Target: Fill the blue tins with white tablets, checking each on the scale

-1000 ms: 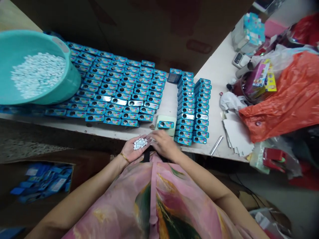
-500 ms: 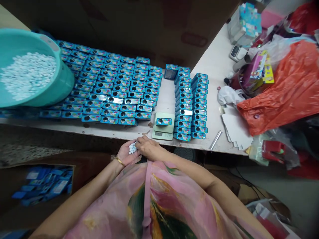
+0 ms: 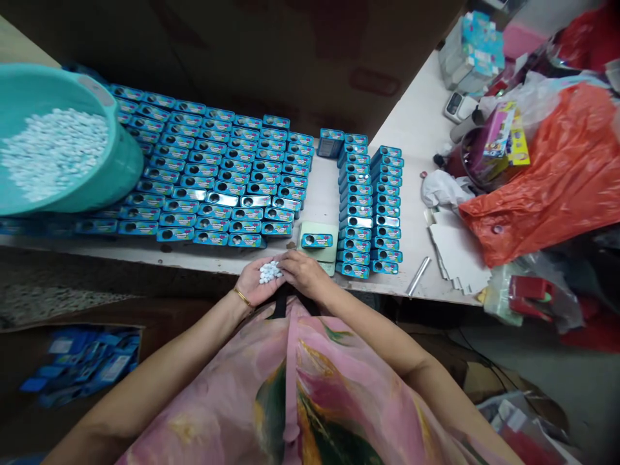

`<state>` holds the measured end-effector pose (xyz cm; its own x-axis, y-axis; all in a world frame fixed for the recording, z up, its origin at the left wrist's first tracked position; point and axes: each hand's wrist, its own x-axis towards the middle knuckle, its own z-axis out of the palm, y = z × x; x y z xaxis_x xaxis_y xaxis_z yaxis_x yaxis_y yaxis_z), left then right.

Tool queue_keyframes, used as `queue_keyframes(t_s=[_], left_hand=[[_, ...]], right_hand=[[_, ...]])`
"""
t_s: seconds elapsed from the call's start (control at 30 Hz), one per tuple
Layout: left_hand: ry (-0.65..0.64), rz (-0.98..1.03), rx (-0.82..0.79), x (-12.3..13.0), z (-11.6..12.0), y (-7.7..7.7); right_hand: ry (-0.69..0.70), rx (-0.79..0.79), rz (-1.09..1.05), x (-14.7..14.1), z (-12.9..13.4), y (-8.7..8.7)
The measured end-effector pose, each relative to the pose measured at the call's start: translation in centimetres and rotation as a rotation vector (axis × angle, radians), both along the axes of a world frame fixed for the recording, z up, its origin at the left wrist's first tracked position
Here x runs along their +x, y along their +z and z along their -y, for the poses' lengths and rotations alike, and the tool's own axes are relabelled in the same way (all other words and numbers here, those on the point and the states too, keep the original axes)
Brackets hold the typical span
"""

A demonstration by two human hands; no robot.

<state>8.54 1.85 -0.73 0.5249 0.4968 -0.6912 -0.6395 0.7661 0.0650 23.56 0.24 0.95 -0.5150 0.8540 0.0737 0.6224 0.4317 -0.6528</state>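
Note:
My left hand is palm up and cupped around a small heap of pale blue candies. Bent over the heap's right side is my right hand, its fingers drawn together at the candies; whatever lies between its fingertips is hidden. Just beyond the right hand, a blue tin with a round dark hole in its top stands on a pale green scale. My right hand covers part of the scale's front.
A turquoise tub of candies stands at left. Rows of blue tins fill the table's left side; two more columns stand right of the scale. A metal tube, white card and an orange bag lie farther right.
Both hands have moved a little to the right and up, closer to the scale. More of the candies in my left palm now show.

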Motion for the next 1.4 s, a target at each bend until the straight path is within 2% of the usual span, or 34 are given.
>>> queue_keyframes(t_s=[0.13, 0.23, 0.3, 0.37, 0.53, 0.7, 0.8, 0.87, 0.93, 1.0, 1.07, 1.17, 1.27, 1.4], left_hand=[[0.007, 0.084, -0.030, 1.4, -0.6, -0.2], [0.012, 0.041, -0.055, 1.8, -0.6, -0.4], [0.010, -0.032, -0.074, 1.7, -0.6, -0.5], [0.011, -0.085, -0.091, 1.3, -0.6, -0.6], [0.027, -0.111, -0.105, 0.2, -0.5, -0.6], [0.041, -0.108, -0.141, -1.2, 0.2, -0.5], [0.042, -0.120, -0.164, -1.3, 0.6, -0.6], [0.038, -0.113, -0.145, -1.0, 0.6, -0.7], [0.027, -0.091, -0.101, -0.6, 0.3, -0.6], [0.007, -0.071, -0.060, -0.3, -0.2, -0.4], [-0.011, -0.061, -0.034, -0.5, -0.7, -0.2], [-0.012, -0.059, -0.025, -1.6, -1.0, -0.2], [0.029, -0.080, -0.050, -3.5, -0.4, -0.7], [0.107, -0.168, -0.113, -6.2, 1.3, -1.5]], right_hand=[[-0.049, -0.056, -0.217, 0.7, -0.4, 0.2], [-0.214, -0.048, -0.326, 2.0, -0.7, 0.4], [-0.339, -0.034, -0.318, 3.3, -1.2, 0.2], [-0.395, -0.035, -0.251, 4.5, -1.9, -0.3], [-0.387, -0.058, -0.132, 6.0, -3.0, -1.4], [-0.483, -0.069, -0.294, 6.4, -2.4, -0.1], [-0.548, -0.098, -0.419, 5.7, -2.0, 1.0], [-0.516, -0.164, -0.515, 4.7, -2.0, 1.6], [-0.414, -0.255, -0.580, 4.0, -2.2, 2.2], [-0.367, -0.278, -0.590, 4.0, -2.7, 2.5], [-0.440, -0.215, -0.546, 5.1, -3.0, 2.4], [-0.521, -0.101, -0.369, 7.6, -3.1, 1.3], [-0.429, -0.015, -0.081, 9.1, -2.6, -0.5], [-0.313, 0.002, 0.246, 8.3, -1.8, -1.9]])
